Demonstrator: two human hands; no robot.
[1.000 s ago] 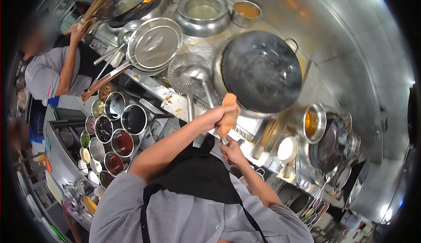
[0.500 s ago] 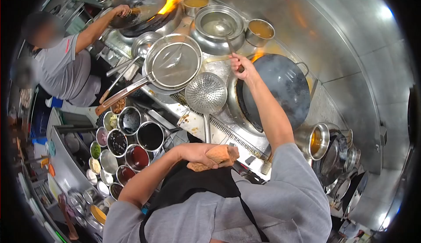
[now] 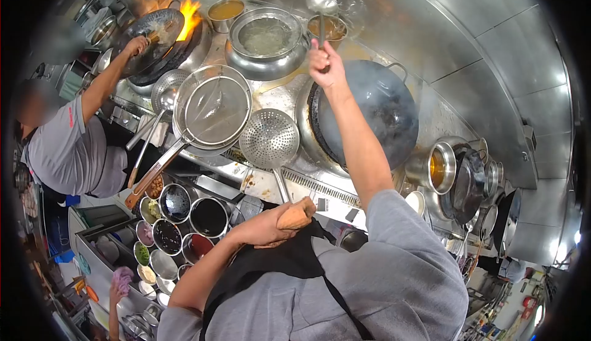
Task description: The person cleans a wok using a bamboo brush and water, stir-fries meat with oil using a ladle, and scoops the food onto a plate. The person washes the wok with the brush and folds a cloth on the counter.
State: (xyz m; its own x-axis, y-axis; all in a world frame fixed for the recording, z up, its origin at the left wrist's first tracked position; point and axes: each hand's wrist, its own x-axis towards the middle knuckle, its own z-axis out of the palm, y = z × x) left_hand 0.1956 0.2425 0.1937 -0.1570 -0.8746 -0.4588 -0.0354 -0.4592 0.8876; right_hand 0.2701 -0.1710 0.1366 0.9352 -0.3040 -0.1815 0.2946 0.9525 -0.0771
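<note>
My right hand (image 3: 327, 65) is closed around the handle of a ladle (image 3: 321, 4), raised with its bowl over a pot of brownish liquid (image 3: 332, 30) at the back. Below that hand sits a large dark wok (image 3: 385, 116), smoke hanging over it. A wide metal pot of water (image 3: 266, 38) stands to the hand's left. Against the apron, my left hand (image 3: 266, 227) grips a folded tan cloth (image 3: 297, 215). Just beyond it a perforated skimmer (image 3: 269, 139) lies on the stove, its handle pointing toward me. A mesh strainer (image 3: 217, 114) rests farther left.
At the left, a co-worker (image 3: 80, 138) holds a wok (image 3: 148, 40) beside tall flames (image 3: 189, 18). Several sauce containers (image 3: 208, 216) stand lower left. A metal pot with amber liquid (image 3: 440, 167) and stacked pans are at the right. Another person's hand holds a pink cloth (image 3: 122, 280).
My right hand has lifted the ladle out of the water pot and up over the brownish liquid. My left hand keeps the cloth near the apron. The view has shifted.
</note>
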